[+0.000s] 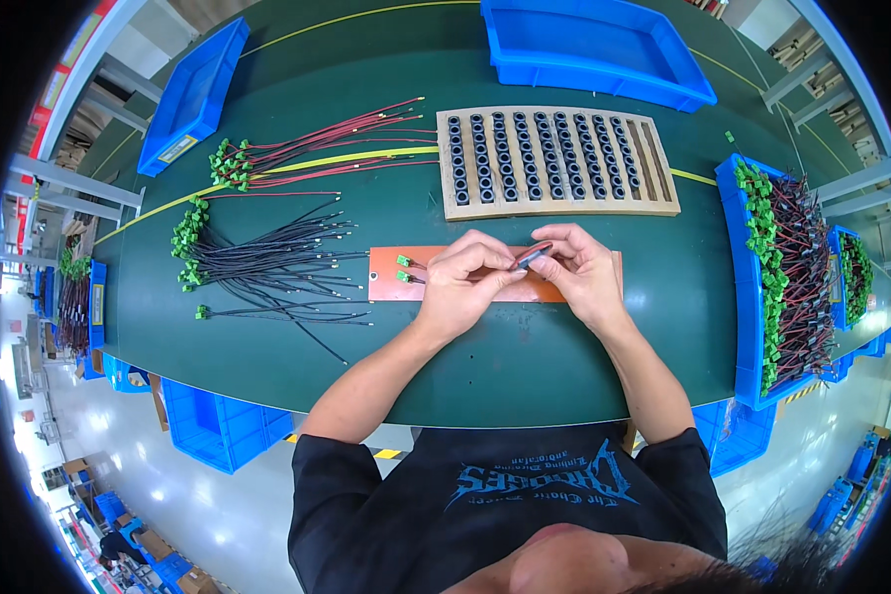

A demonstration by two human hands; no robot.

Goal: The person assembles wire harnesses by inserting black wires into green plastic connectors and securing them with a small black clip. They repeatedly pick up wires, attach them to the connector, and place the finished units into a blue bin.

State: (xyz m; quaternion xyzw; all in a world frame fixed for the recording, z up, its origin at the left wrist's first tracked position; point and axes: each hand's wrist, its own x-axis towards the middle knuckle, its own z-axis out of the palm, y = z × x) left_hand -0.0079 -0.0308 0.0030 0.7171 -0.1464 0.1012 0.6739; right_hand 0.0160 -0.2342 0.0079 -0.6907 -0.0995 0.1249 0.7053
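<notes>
Above an orange-brown board (pixel 381 289), my two hands meet with fingertips pinched together. Between them is a small dark cylindrical part (pixel 533 257) with a red wire at it. My left hand (pixel 457 282) is closed at the part's left end. My right hand (pixel 586 272) grips it from the right, thumb and forefinger pressed in. Two green connectors (pixel 404 261) with short dark and red leads lie on the board's left part. Their leads run toward my left hand, which hides where they end.
Beyond the board stands a wooden rack (pixel 564 210) with rows of black ring-shaped parts. Bundles of black wires (pixel 267 252) and red wires (pixel 337 134) with green connectors lie left. A blue bin (pixel 748 371) of wired assemblies sits right; blue trays (pixel 604 74) stand at the back.
</notes>
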